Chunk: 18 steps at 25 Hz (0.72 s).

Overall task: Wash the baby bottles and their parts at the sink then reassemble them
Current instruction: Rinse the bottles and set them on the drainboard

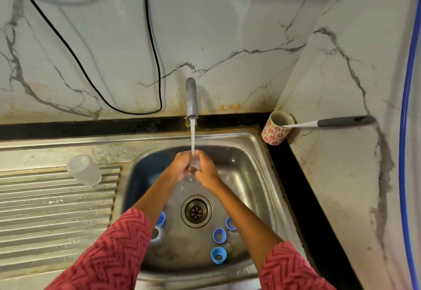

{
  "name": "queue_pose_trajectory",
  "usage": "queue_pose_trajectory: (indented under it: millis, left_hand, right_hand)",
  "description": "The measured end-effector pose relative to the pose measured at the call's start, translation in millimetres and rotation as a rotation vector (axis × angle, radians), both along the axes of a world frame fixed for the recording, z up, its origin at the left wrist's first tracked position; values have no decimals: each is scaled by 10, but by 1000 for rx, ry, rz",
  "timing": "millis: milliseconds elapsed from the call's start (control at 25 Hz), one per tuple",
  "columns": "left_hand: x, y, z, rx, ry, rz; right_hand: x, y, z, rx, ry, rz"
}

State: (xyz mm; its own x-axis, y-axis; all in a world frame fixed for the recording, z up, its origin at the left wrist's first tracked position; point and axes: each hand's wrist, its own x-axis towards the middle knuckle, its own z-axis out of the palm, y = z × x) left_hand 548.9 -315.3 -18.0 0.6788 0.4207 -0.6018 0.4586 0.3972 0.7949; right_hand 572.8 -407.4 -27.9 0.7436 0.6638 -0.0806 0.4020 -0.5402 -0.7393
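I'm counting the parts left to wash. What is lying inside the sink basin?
In the sink, four blue rings and one clear ringed part lie around the drain. The forearms and sleeves cover part of the floor, so more may be hidden.

There was only one view, from a camera worn on the person's head. It looked forward and steeply down into the shiny steel sink point(257, 153), from close above it. The wide lens bent the edges of the picture. The round metal drain point(196, 210) sat a little below the middle. The grey tap point(191, 98) and the white marble wall point(205, 27) with grey veins were at the far side, at the top. The ribbed steel draining board point(52, 203) was on the left. The two arms in red patterned sleeves point(109, 257) came in from the near bottom edge.
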Motion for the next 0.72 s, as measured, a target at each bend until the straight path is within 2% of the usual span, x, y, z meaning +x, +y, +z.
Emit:
queue_pose_trajectory:
  millis: [120,200,280,400,480,560,720]
  left_hand:
    - [57,219,140,81,-9,2]
    - [226,450,250,185,-28,-6]
    - [466,653,291,183,-34,45]
    - [593,582,569,174,-108,118]
    - [646,505,574,144,-138,145]
    - [630,439,550,171,-183,168]
    - [589,340,689,222,-296,-82]
  right_hand:
    - [93,79,91,30,-122,6]
    - [107,114,107,70,-92,-48]
    - [110,145,106,69,-136,-49]
    - [104,114,34,12,-84,15]
    - [107,97,33,3,-134,26]
    - [170,59,-35,71,-70,10]
    - [191,16,29,133,67,-16]
